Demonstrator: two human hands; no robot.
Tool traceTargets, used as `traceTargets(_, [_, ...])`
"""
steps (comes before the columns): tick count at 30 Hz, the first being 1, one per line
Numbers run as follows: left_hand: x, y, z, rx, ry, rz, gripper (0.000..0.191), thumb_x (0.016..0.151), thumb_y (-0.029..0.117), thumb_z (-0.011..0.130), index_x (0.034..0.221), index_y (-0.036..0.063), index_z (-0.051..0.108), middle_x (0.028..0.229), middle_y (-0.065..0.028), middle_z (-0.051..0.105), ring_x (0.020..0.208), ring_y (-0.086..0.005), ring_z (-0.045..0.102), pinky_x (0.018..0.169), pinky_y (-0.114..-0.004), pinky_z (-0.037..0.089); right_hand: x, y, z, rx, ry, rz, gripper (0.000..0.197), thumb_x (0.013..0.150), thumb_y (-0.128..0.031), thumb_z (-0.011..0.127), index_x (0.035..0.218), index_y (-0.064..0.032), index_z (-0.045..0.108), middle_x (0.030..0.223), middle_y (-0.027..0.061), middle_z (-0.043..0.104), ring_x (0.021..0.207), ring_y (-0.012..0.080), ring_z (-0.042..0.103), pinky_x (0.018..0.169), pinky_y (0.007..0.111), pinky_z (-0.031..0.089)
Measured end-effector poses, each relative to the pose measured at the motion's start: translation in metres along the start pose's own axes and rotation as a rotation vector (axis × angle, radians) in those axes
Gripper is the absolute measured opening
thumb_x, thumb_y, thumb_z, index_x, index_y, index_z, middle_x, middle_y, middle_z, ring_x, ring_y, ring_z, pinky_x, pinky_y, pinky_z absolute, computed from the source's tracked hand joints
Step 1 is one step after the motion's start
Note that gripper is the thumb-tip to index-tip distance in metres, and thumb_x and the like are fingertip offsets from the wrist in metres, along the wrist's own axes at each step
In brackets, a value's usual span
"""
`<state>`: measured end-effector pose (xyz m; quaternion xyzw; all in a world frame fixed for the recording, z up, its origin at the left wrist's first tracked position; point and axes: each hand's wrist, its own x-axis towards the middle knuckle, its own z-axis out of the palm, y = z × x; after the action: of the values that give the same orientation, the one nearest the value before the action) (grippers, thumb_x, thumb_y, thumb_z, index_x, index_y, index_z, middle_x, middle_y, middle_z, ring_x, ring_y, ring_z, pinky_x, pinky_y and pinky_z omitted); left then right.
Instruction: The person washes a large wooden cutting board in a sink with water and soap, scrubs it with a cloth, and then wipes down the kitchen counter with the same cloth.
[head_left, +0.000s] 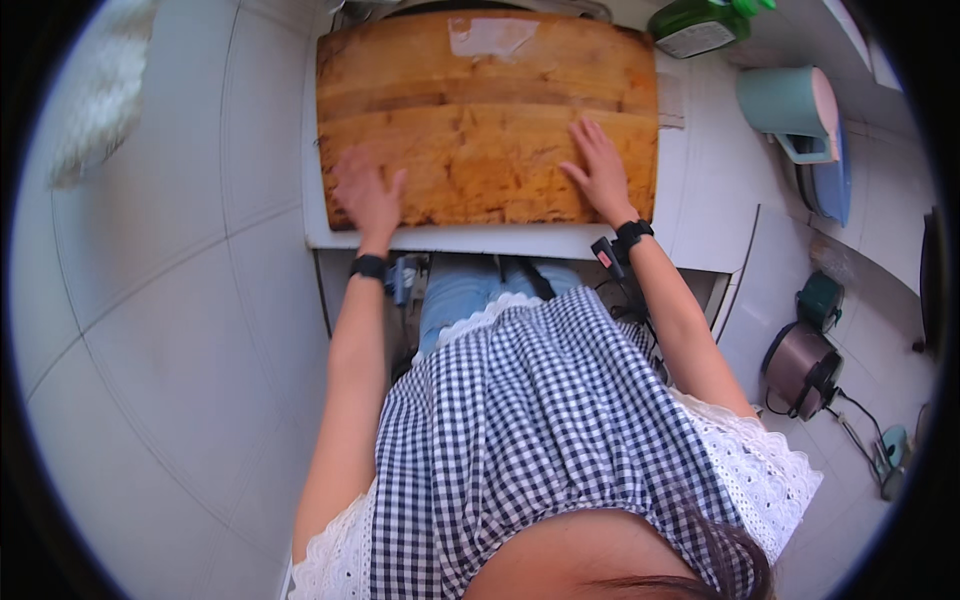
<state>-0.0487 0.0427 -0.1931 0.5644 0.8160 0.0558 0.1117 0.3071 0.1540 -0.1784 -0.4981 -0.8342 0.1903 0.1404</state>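
Observation:
A large wooden board (480, 142) with dark stains and a worn surface lies on the white counter before me. Over its near left corner is my left hand (369, 191), slightly blurred, with the thumb apart from the fingers. My right hand (600, 169) is at the board's right part, palm down and thumb spread; it looks to be resting on the wood. Neither hand holds anything. A pale, torn label or sheet (493, 37) is stuck to the far edge of the board. Each wrist wears a black strap with a small device.
A green bottle (697, 28) stands by the board's far right corner. To the right are a mint-green jug (787, 109), a blue rounded item (841, 176) and a brownish cooker (802, 367) with cords. A white tiled wall (165, 360) rises close on my left.

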Motion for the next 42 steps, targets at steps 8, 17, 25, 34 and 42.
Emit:
traceTargets(8, [0.001, 0.065, -0.017, -0.018, -0.108, 0.123, 0.100, 0.073, 0.064, 0.054, 0.144, 0.0190, -0.001, 0.149, -0.0137, -0.009, 0.135, -0.0390, -0.011, 0.098, -0.066, -0.005, 0.009, 0.172, -0.063, -0.074, 0.631, 0.737, 0.048, 0.073, -0.022, 0.068, 0.110, 0.0042, 0.052, 0.110, 0.0227, 0.052, 0.105, 0.0359, 0.048, 0.090, 0.040, 0.038])
traceTargets(17, [-0.008, 0.066, -0.017, -0.058, -0.180, 0.120, 0.107, 0.069, 0.066, 0.058, 0.144, 0.0207, -0.003, 0.148, -0.0127, -0.012, 0.134, -0.0374, -0.014, 0.098, -0.065, -0.005, 0.045, 0.170, -0.083, 0.200, 0.566, 0.887, 0.048, 0.069, -0.036, 0.071, 0.090, 0.0070, 0.061, 0.083, 0.0235, 0.063, 0.080, 0.0383, 0.060, 0.074, 0.040, 0.046])
traceTargets(25, [-0.012, 0.062, -0.017, -0.078, -0.183, 0.119, 0.105, 0.069, 0.064, 0.060, 0.144, 0.0211, -0.001, 0.149, -0.0126, -0.009, 0.135, -0.0380, -0.011, 0.098, -0.065, -0.002, 0.001, 0.157, -0.105, 0.256, 0.857, 0.690, 0.029, 0.077, -0.024, 0.066, 0.081, 0.0031, 0.058, 0.068, 0.0145, 0.060, 0.060, 0.0259, 0.055, 0.060, 0.035, 0.044])
traceTargets(34, [-0.002, 0.025, -0.053, -0.016, -0.127, -0.048, 0.122, 0.054, 0.074, 0.064, 0.144, 0.0232, -0.001, 0.149, -0.0138, -0.008, 0.134, -0.0390, -0.011, 0.099, -0.065, -0.003, 0.023, 0.070, -0.052, 0.102, 0.399, 0.182, 0.025, 0.078, -0.020, 0.064, 0.088, -0.0007, 0.051, 0.129, 0.0202, 0.045, 0.114, 0.0389, 0.045, 0.094, 0.039, 0.037])
traceTargets(42, [0.014, 0.020, -0.064, -0.029, -0.183, -0.311, 0.132, 0.048, 0.070, 0.071, 0.142, 0.0248, -0.010, 0.147, -0.0155, -0.016, 0.132, -0.0441, -0.015, 0.097, -0.067, 0.000, 0.024, 0.026, -0.015, -0.182, 0.175, 0.391, 0.034, 0.083, -0.036, 0.055, 0.096, -0.0049, 0.050, 0.147, 0.0149, 0.012, 0.134, 0.0407, 0.009, 0.102, 0.060, 0.012])
